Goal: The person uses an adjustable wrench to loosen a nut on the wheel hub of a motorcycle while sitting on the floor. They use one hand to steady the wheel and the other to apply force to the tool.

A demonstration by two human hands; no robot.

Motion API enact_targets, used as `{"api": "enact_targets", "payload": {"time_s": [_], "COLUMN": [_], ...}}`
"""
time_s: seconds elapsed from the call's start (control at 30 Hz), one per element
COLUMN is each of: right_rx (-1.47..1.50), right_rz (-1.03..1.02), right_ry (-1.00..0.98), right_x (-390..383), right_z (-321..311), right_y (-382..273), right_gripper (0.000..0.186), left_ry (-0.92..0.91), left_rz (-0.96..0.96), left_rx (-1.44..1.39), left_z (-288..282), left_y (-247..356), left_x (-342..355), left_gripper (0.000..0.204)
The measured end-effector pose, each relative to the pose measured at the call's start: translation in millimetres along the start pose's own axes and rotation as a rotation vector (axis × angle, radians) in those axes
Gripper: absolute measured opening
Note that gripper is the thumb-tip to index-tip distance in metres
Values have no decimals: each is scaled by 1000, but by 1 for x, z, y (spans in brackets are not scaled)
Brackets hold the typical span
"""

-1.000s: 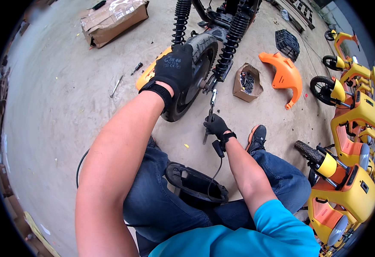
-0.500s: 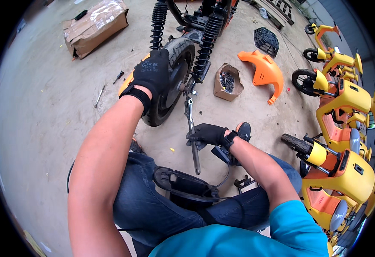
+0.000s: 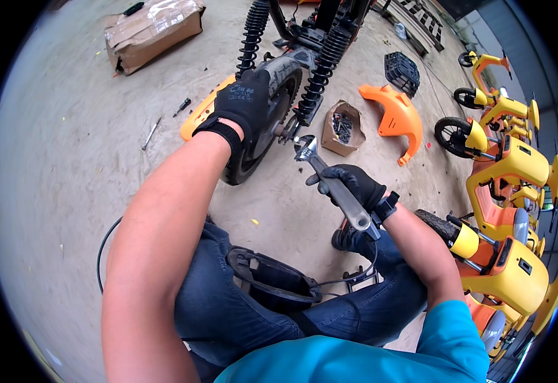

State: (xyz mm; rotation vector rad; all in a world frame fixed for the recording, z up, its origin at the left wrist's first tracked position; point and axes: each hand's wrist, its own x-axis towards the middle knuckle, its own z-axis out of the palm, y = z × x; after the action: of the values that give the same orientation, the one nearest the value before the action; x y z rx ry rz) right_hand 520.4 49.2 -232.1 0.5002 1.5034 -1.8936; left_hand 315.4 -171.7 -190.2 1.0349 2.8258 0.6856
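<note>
My left hand [image 3: 245,102], in a black glove, rests on the upper part of the black tire [image 3: 283,76], its fingers curled over the tread. In my gloved right hand [image 3: 353,185] is a silver adjustable wrench [image 3: 336,182], gripped around the middle of its handle. The wrench jaws lie close to the axle end [image 3: 281,129] on the right side of the wheel; I cannot tell whether they touch it. Two black coil-spring shock absorbers [image 3: 325,67] stand on either side of the wheel.
An open cardboard box [image 3: 344,127] of small hardware sits right of the wheel, beside an orange fender [image 3: 397,118] and a black basket [image 3: 402,73]. Yellow scooters [image 3: 515,210] line the right. A taped carton [image 3: 154,32] and a thin metal tool [image 3: 151,134] lie left.
My right hand has moved right and slightly up, turning the wrench from nearly upright to a slant, its jaws still near the axle. My left hand stays on the tire.
</note>
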Motion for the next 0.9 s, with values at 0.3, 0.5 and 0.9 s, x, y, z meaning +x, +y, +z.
{"api": "enact_targets", "payload": {"time_s": [0.3,0.5,0.9], "right_rx": [-8,-58,35], "right_rz": [30,47,47], "right_ry": [37,164,-43], "right_x": [-3,-4,31], "right_z": [-3,13,-34], "right_y": [-28,-46,-59], "right_gripper": [39,41,26], "left_ry": [17,13,1], "left_rz": [2,-6,-23], "left_rx": [1,16,10], "left_z": [1,1,3], "left_y": [-1,0,1], "left_x": [0,0,1], "left_gripper": [46,46,47]}}
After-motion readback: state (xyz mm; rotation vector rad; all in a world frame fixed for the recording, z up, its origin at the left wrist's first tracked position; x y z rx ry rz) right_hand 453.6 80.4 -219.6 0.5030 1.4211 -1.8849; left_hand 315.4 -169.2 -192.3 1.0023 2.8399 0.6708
